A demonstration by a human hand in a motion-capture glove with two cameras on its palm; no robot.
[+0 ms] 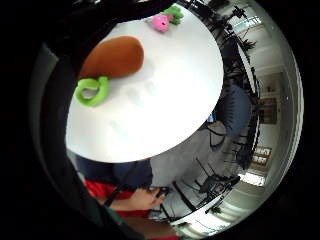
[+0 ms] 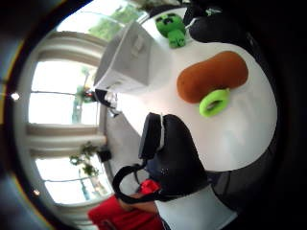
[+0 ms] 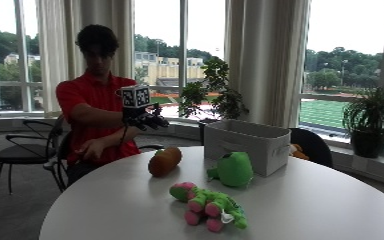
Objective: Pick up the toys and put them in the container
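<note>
Toys lie spread on the round white worktop (image 3: 325, 200), none in the hands. Brown carrot-shaped plush (image 3: 164, 161) with a green loop top (image 1: 93, 91) lies directly beneath the gloved right hand (image 3: 145, 120), nearest to it. That hand hangs in the air above the worktop edge, fingers spread and only slightly bent, holding nothing, apart from every toy. Bare left hand (image 3: 89, 148) sits low by the person's lap, off the worktop. Farther from the right hand, past the carrot: a green blocky plush (image 3: 232, 169), touching or just beside the front wall of the grey fabric container (image 3: 245, 145). Green-and-pink plush (image 3: 210, 204) lies well out from the right hand, toward the middle of the worktop, on its side. Container stands upright, open at the top; contents cannot be seen.
</note>
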